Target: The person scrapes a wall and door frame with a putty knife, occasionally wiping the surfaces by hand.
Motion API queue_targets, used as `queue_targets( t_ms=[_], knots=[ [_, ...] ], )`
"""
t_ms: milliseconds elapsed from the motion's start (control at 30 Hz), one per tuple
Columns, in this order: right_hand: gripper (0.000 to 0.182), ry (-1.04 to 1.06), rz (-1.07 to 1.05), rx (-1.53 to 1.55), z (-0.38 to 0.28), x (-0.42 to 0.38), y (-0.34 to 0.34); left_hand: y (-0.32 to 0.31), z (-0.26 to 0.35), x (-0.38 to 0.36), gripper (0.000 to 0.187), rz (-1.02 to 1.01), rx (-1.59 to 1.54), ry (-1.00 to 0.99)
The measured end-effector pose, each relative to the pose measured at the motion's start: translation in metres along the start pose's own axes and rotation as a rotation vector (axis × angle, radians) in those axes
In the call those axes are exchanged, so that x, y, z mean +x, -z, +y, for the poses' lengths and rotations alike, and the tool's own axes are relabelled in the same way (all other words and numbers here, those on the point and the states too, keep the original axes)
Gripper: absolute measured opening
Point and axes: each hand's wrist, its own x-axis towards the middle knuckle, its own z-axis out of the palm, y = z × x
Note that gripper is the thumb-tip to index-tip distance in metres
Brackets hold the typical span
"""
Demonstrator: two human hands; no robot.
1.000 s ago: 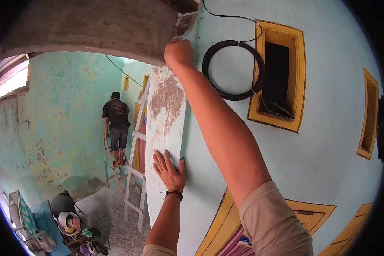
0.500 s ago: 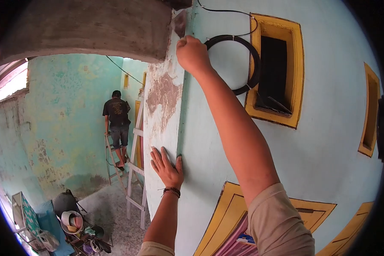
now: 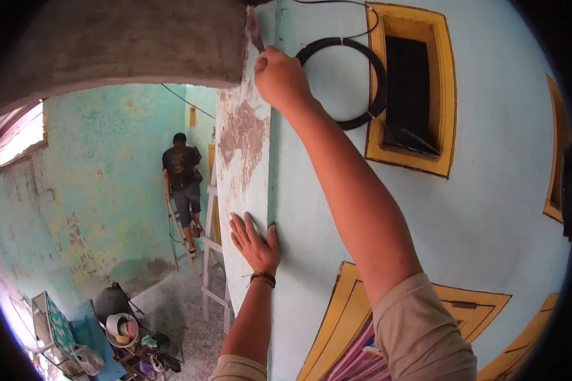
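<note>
My right hand [image 3: 282,77] is raised high and closed around the handle of a scraper [image 3: 255,32]. The scraper's flat blade points up and slightly left against the top of the wall corner [image 3: 260,95], by the underside of the beam. Fingers hide most of the handle. Lower down, my left hand [image 3: 257,246] lies open with its palm on the pale corner face, thumb near the edge. Between the two hands, a patch of flaked paint [image 3: 243,132] shows brownish plaster.
A coil of black cable [image 3: 380,82] hangs right of my right hand, beside a yellow-framed opening [image 3: 442,95]. Below is a yellow door frame [image 3: 340,305]. Another person [image 3: 183,168] stands on a ladder [image 3: 175,238] at the back. Buckets [image 3: 121,327] and clutter lie lower left.
The scraper's blade has tilted and shifted left toward the beam's edge. My left hand still rests on the wall. The view has shifted slightly.
</note>
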Motion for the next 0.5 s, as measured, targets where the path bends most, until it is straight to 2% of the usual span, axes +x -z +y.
queue_targets(
  t_ms=[33, 100, 167, 233, 333, 400, 467, 500],
  knots=[
    [0.028, 0.001, -0.070, -0.003, -0.001, -0.018, 0.004, 0.001, 0.001, -0.001, 0.067, -0.001, -0.002, 0.003],
    [0.025, -0.130, -0.193, -0.070, -0.010, -0.070, 0.016, 0.002, 0.003, 0.000, 0.067, -0.009, -0.006, 0.004],
    [0.021, -0.064, -0.203, -0.056, 0.002, -0.098, 0.024, 0.003, 0.001, -0.004, 0.067, -0.010, -0.016, 0.010],
    [0.020, 0.008, -0.165, -0.038, 0.007, -0.093, 0.036, -0.003, -0.003, -0.003, 0.068, 0.001, -0.032, 0.013],
    [0.023, 0.049, 0.001, 0.024, -0.005, -0.049, 0.048, -0.003, -0.002, -0.003, 0.068, 0.003, -0.045, 0.016],
    [0.024, 0.066, -0.033, -0.003, 0.009, -0.023, 0.035, -0.004, -0.003, -0.002, 0.068, 0.009, -0.042, 0.007],
    [0.025, 0.016, -0.030, -0.028, 0.008, -0.032, 0.020, -0.003, -0.002, -0.004, 0.068, 0.002, -0.037, 0.012],
    [0.025, 0.000, -0.097, -0.044, 0.012, -0.042, 0.019, -0.002, -0.001, -0.003, 0.067, -0.009, -0.032, 0.016]
  ],
)
